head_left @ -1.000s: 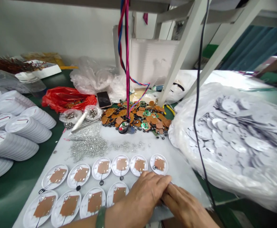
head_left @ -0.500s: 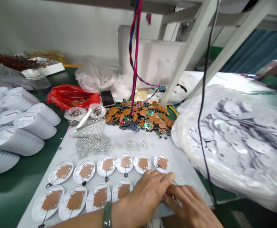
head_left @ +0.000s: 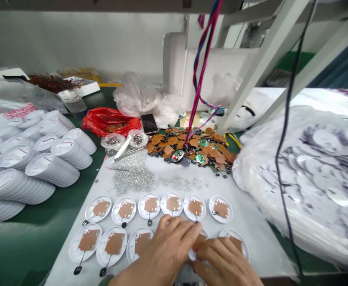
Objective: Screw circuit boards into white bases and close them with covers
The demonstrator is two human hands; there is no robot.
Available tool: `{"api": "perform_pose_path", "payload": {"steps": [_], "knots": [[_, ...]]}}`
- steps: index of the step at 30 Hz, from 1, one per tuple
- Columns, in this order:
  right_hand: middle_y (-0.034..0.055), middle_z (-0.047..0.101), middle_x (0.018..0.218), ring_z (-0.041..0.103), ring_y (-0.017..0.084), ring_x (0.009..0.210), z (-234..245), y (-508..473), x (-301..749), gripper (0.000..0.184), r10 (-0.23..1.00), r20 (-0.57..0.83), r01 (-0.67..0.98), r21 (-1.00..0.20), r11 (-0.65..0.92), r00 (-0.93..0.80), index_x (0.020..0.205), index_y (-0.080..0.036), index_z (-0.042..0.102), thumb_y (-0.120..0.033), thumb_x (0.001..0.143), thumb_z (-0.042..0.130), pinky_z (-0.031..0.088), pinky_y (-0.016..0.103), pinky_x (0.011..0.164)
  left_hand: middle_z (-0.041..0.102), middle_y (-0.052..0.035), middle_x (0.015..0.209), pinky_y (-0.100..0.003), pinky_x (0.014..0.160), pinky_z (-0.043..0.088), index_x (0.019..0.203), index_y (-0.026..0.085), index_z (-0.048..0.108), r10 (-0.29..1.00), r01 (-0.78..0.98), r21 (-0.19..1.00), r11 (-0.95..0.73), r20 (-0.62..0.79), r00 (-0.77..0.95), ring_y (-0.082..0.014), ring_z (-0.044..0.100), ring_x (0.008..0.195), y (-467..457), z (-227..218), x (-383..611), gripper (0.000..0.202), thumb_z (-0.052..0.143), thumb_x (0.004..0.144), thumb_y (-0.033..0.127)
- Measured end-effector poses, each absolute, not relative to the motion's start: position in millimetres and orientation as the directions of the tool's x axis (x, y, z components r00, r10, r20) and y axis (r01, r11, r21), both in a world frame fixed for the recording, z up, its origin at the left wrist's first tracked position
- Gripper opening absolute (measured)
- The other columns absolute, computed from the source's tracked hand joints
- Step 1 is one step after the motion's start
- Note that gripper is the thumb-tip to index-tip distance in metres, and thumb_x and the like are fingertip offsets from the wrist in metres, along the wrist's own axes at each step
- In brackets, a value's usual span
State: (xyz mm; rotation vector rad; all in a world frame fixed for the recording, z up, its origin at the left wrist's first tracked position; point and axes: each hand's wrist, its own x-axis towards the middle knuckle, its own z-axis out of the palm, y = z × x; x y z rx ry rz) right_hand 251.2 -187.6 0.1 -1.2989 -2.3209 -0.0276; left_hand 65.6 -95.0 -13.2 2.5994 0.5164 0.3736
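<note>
My left hand [head_left: 168, 248] and my right hand [head_left: 221, 260] meet over a white round plastic dish [head_left: 204, 231] in the near row. A brown circuit board [head_left: 200, 240] shows inside it, partly covered by my fingers. My left fingers are bent and pressed together at the dish's left side. At its near right side, my right fingers are curled in a pinch; whatever lies between their tips is hidden. A similar dish with a board [head_left: 236, 242] lies just behind my right hand. More dishes [head_left: 194, 208] stand in two rows, many with a black disc on a wire.
Small metal screws [head_left: 134, 178] are spread beyond the dishes. Behind lie a heap of brown boards [head_left: 168, 149], a phone [head_left: 149, 123] and a red bag [head_left: 102, 119]. Stacked white dishes [head_left: 55, 169] stand left. A clear bag of white discs [head_left: 311, 171] fills the right; wires [head_left: 202, 67] hang down.
The view has swung left, so the table appears farther right. My hands have gone from the rightmost near dish to the one left of it, uncovering the rightmost dish and its board.
</note>
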Motion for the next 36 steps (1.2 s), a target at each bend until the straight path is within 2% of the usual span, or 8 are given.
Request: {"api": "perform_pose_path", "payload": {"steps": [3,6,9,12,15,22,31,36], "knots": [[-0.0011,0.071,0.078,0.060,0.015,0.066,-12,-187,251,0.025,0.837,0.448,0.816,-0.322,0.479,-0.314,0.086,-0.022,0.063,-0.013,0.101,0.047,0.041,0.030,0.062,0.068,-0.0108,0.125,-0.050,0.098,0.042,0.142,0.015,0.043,0.440,0.287,0.524,-0.802,0.193,0.877,-0.0320,0.061,0.113,-95,-17,69,0.057,0.053,0.087,0.004],[-0.0006,0.070,0.078,0.059,0.015,0.067,-16,-189,253,0.019,0.861,0.438,0.825,-0.363,0.434,-0.260,0.097,-0.022,0.066,-0.010,0.098,0.051,0.040,0.030,0.062,0.069,-0.0097,0.125,-0.048,0.098,0.040,0.140,0.017,0.044,0.444,0.271,0.553,-0.788,0.205,0.872,-0.0305,0.062,0.111,-94,-15,68,0.053,0.051,0.089,0.005],[0.0006,0.072,0.081,0.061,0.016,0.068,-16,-190,248,0.023,0.830,0.500,0.851,-0.297,0.434,-0.249,0.096,-0.021,0.067,-0.010,0.099,0.047,0.041,0.032,0.063,0.068,-0.0092,0.127,-0.048,0.098,0.039,0.139,0.017,0.044,0.440,0.264,0.558,-0.787,0.207,0.874,-0.0294,0.062,0.110,-94,-14,67,0.054,0.052,0.087,0.004],[0.0041,0.076,0.098,0.067,0.020,0.086,-20,-192,242,0.029,0.818,0.516,0.895,-0.194,0.401,-0.255,0.100,-0.020,0.067,-0.009,0.101,0.040,0.046,0.035,0.075,0.069,-0.0086,0.124,-0.048,0.099,0.040,0.136,0.016,0.046,0.453,0.274,0.564,-0.779,0.205,0.868,-0.0284,0.063,0.107,-94,-15,67,0.053,0.055,0.085,0.004],[0.0075,0.076,0.109,0.066,0.023,0.099,-27,-193,240,0.034,0.820,0.511,0.880,-0.224,0.419,-0.260,0.109,-0.019,0.066,-0.012,0.105,0.033,0.047,0.037,0.083,0.070,-0.0090,0.120,-0.048,0.099,0.041,0.137,0.016,0.046,0.461,0.279,0.563,-0.778,0.210,0.862,-0.0282,0.063,0.105,-94,-18,68,0.053,0.057,0.086,0.005],[0.0024,0.069,0.085,0.056,0.018,0.073,-41,-179,239,0.040,0.863,0.480,0.819,-0.423,0.386,-0.159,0.087,-0.022,0.066,-0.027,0.109,0.032,0.037,0.034,0.065,0.069,-0.0126,0.116,-0.052,0.099,0.041,0.154,0.013,0.020,0.450,0.288,0.564,-0.774,0.169,0.877,-0.0312,0.064,0.105,-93,-19,69,0.083,0.057,0.081,0.001],[0.0017,0.057,0.069,0.042,0.019,0.064,-28,-174,234,0.049,0.813,0.527,0.881,-0.228,0.414,-0.246,0.073,-0.021,0.060,-0.024,0.109,0.027,0.026,0.037,0.060,0.069,-0.0126,0.115,-0.052,0.099,0.043,0.155,0.012,0.015,0.454,0.286,0.554,-0.782,0.191,0.871,-0.0313,0.066,0.101,-92,-19,71,0.091,0.058,0.077,-0.001],[0.0016,0.058,0.068,0.043,0.019,0.062,-29,-176,230,0.051,0.810,0.551,0.896,-0.231,0.380,-0.202,0.076,-0.022,0.064,-0.026,0.109,0.025,0.025,0.037,0.059,0.069,-0.0123,0.113,-0.052,0.099,0.042,0.155,0.011,0.016,0.445,0.284,0.534,-0.796,0.200,0.873,-0.0311,0.065,0.100,-91,-17,71,0.087,0.057,0.079,0.000]]}}
